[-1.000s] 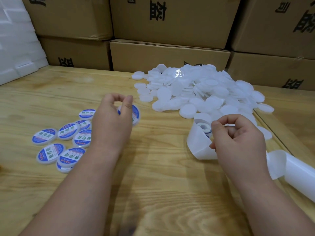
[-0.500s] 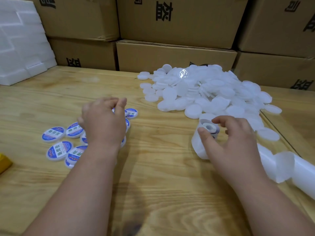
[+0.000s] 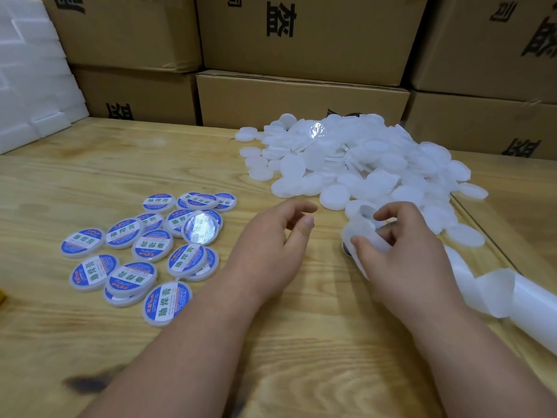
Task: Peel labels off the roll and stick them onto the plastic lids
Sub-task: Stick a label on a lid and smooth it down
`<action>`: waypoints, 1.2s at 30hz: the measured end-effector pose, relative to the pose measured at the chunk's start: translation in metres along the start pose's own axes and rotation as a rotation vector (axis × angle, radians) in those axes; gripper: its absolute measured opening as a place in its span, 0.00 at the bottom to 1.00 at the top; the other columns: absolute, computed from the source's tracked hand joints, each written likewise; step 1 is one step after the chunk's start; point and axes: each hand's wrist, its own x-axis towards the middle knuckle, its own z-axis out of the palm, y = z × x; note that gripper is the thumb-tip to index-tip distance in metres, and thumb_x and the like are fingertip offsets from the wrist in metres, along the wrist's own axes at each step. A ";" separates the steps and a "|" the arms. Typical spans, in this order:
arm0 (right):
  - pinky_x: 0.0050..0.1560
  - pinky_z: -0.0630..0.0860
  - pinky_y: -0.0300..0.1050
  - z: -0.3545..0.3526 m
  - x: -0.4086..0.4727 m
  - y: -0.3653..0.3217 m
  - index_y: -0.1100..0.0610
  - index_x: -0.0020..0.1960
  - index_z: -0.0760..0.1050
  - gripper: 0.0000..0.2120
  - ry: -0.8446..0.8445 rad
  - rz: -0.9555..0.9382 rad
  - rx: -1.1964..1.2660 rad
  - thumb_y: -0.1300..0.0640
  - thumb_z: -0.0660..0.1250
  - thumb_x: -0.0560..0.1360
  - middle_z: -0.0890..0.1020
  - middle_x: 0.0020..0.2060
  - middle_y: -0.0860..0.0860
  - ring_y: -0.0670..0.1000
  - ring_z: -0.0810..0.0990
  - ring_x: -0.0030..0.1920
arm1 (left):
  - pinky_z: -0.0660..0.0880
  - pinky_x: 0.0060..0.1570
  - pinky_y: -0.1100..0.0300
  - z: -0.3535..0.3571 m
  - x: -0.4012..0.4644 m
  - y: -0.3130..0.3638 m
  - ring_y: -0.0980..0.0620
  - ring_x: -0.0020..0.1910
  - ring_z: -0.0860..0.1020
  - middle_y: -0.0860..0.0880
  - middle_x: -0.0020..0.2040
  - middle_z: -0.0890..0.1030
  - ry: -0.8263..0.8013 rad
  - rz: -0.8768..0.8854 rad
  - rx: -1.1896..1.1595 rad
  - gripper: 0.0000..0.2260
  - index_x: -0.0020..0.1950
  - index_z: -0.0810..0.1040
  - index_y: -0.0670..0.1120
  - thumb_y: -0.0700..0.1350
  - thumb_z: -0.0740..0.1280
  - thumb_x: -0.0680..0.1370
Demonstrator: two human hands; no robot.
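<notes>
Two bare hands work over a pale wooden counter (image 3: 90,176) in the single head view. The left hand (image 3: 271,245) hovers near the middle of the counter with its fingers loosely curled and nothing between them. The right hand (image 3: 404,254) curls its thumb and fingers round the label roll (image 3: 361,233), which sits on the counter just in front of the lid heap. A long strip of white backing paper (image 3: 497,291) trails from the roll toward the right edge, looping once on the way.

Behind the right hand lies a big loose pile of plain white plastic lids (image 3: 361,164), many overlapping, a few strays scattered round its edges. One clear shiny disc (image 3: 316,131) rests on top of the pile near its far side.

To the left of the left hand, well apart from the plain pile, a cluster of labelled lids (image 3: 150,245) lies on the counter, each with a blue and white round label bearing green characters. Several overlap their neighbours; one near the cluster's far right shows glare on its face.

Brown cardboard boxes (image 3: 301,95) with black printed characters are stacked along the far edge of the counter; all are closed, so their contents cannot be told. White foam blocks (image 3: 30,70) stand at the far left corner. A small yellow object (image 3: 2,295) shows at the left border, too cropped to identify.
</notes>
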 end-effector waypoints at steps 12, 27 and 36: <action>0.36 0.69 0.43 -0.031 0.010 0.002 0.41 0.45 0.83 0.14 0.241 0.214 0.421 0.57 0.64 0.74 0.78 0.29 0.36 0.38 0.72 0.28 | 0.59 0.75 0.50 0.031 -0.005 0.016 0.54 0.72 0.58 0.59 0.74 0.62 -0.381 0.107 0.304 0.26 0.73 0.64 0.70 0.55 0.69 0.78; 0.38 0.70 0.45 -0.045 0.019 0.012 0.58 0.50 0.83 0.26 0.053 0.399 0.097 0.35 0.71 0.72 0.82 0.49 0.54 0.50 0.79 0.43 | 0.70 0.61 0.51 0.028 0.001 0.015 0.55 0.58 0.75 0.59 0.56 0.81 -0.142 0.175 0.162 0.08 0.45 0.75 0.54 0.52 0.73 0.77; 0.70 0.46 0.47 -0.031 0.006 -0.006 0.37 0.54 0.76 0.14 -0.108 -0.222 -0.456 0.54 0.64 0.73 0.75 0.52 0.30 0.38 0.64 0.66 | 0.74 0.51 0.58 0.031 0.002 0.007 0.59 0.46 0.77 0.60 0.52 0.80 -0.138 0.099 0.082 0.09 0.53 0.74 0.63 0.53 0.71 0.78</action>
